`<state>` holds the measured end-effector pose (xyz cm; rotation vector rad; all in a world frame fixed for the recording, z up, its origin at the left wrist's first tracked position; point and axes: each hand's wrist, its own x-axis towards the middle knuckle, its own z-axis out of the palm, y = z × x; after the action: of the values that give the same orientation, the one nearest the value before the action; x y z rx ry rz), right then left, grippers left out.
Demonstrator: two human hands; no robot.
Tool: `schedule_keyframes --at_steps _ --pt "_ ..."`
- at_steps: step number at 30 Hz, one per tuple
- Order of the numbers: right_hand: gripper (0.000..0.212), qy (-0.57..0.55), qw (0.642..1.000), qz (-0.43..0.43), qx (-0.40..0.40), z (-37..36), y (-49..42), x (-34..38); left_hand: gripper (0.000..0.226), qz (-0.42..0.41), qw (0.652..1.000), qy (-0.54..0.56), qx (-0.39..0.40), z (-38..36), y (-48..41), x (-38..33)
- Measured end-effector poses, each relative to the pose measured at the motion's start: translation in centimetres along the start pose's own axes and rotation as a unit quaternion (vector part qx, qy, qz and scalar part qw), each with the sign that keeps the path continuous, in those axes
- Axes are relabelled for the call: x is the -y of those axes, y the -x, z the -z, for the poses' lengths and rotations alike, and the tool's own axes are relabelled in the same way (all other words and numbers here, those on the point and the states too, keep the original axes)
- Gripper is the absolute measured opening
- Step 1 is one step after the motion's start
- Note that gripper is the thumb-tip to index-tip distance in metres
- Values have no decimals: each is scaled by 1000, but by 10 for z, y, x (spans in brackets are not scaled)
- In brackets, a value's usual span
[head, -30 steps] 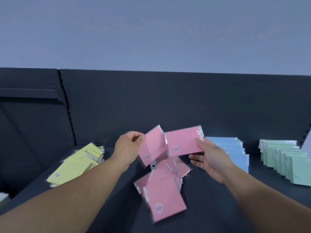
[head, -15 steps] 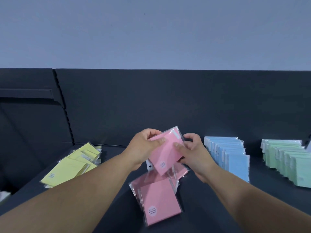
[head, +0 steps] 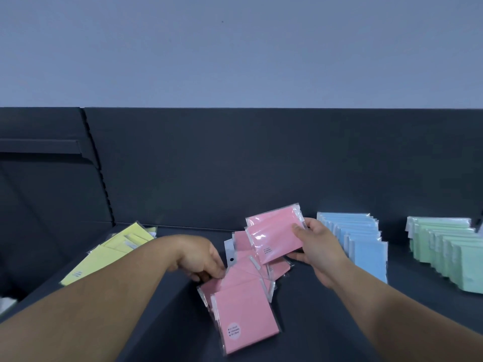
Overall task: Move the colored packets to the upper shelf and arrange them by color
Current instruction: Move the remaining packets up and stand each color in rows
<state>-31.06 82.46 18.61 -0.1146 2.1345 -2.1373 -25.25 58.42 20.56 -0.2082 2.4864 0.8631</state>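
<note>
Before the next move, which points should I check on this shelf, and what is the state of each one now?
1. The right hand grips the held packets, thumb on top: ok.
2. The left hand has a packet from the pink pile: cannot tell. Its fingertips are at the pile's edge.
3. The pink pile is tidy: not ok. Its packets overlap at odd angles.
4. The blue row and the green row are lined up: ok.
5. The yellow packets are lined up: not ok. They lie in a loose fan.
</note>
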Motion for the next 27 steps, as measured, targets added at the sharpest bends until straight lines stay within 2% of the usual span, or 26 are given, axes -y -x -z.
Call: schedule_keyframes --at_steps 4,7,10,13,20,22,24,25,27 --pt "12 -23 1000 3 -9 -3 0 0 10 -19 1000 -15 -15 1 0 1" --pt "13 -40 998 27 -33 -6 -1 1 12 -47 991 55 -109 5 -2 3" --pt "21 -65 995 48 -49 -9 -1 3 10 -107 970 125 -181 7 0 0" --pt "23 -76 995 52 -23 -13 3 3 10 -149 950 172 -213 6 3 -7" --pt "25 -49 995 71 50 -25 11 0 11 -164 911 149 -348 -6 -1 -26" --pt "34 -13 996 78 51 -27 12 -3 10 -172 895 161 -378 -10 -3 -30" --pt "35 15 995 94 30 -27 10 -6 7 -176 874 178 -417 -12 -3 -32" --pt "33 23 994 105 16 -26 9 -7 12 -177 866 183 -431 -13 -3 -33" --pt "30 19 993 118 5 -24 7 -8 41 -165 872 200 -415 -16 -4 -32"
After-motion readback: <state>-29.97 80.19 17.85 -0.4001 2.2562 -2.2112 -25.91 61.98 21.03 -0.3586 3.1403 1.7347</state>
